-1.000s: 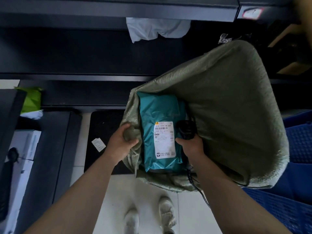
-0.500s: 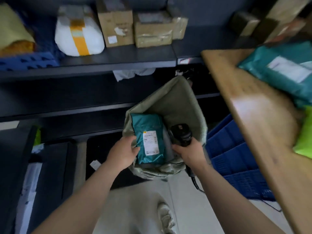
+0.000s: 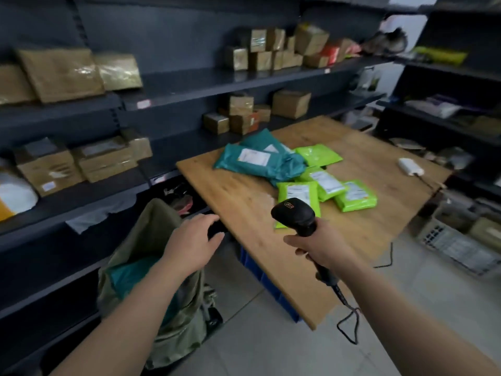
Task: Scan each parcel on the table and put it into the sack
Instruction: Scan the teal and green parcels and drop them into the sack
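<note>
Gripping the barcode scanner (image 3: 294, 216) by its handle, right hand (image 3: 318, 246) is aiming its head away over the wooden table (image 3: 238, 198); left hand (image 3: 193, 241), fingers spread, is hovering over the sack (image 3: 147, 234) containing one teal parcel (image 3: 127, 276). Lime parcels (image 3: 326, 185) are lying label-up mid-table, nearest lengthwise away; teal parcels (image 3: 252, 162) behind.

One view, head-worn, wide-angle. Faces forward and down, along both forearms. Left hand (image 3: 189, 245) and right hand (image 3: 321, 246) with scanner (image 3: 294, 215) sit close, mid-frame. Table (image 3: 244, 191) lies beyond them, near corner lowest, far corner toward the shelving (image 3: 176, 85), which fills left and top. Floor (image 3: 271, 348) runs along the bottom edge.
</note>
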Demonstrator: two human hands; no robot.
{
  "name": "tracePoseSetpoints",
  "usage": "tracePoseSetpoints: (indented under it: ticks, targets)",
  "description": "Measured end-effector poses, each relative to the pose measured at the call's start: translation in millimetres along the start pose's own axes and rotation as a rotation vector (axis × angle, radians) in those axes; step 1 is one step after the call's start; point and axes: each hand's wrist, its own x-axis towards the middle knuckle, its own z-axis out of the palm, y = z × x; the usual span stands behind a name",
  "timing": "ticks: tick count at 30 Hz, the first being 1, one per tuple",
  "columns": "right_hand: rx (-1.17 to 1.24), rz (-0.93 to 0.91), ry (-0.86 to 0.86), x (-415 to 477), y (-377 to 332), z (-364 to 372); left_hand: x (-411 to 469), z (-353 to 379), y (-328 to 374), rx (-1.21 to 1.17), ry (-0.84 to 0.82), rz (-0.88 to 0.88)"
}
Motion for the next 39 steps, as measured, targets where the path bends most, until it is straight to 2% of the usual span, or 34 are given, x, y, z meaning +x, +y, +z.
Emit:
tracePoseSetpoints:
  ticks: [4, 9, 15, 24, 30, 39]
  targets:
    - [0.017, -0.012, 0.058, 22, 31, -87, 39, 28, 78, 0.095, 0.008, 0.078]
    - [0.012, -0.010, 0.055, 63, 69, -175, 85, 71, 167, 0.168, -0.012, 0.056]
    - [0.066, -0.015, -0.015, 124, 92, -235, 129, 111, 215, 0.123, 0.002, -0.035]
    - [0.149, -0.065, -0.114, 253, 78, -242, 214, 139, 193, 0.127, -0.025, -0.266]
    - [0.162, -0.083, -0.237, 344, 33, -212, 276, 146, 158, -0.009, -0.014, -0.419]
    - [0.118, -0.164, -0.343, 457, -37, -140, 361, 149, 97, -0.075, 0.008, -0.528]
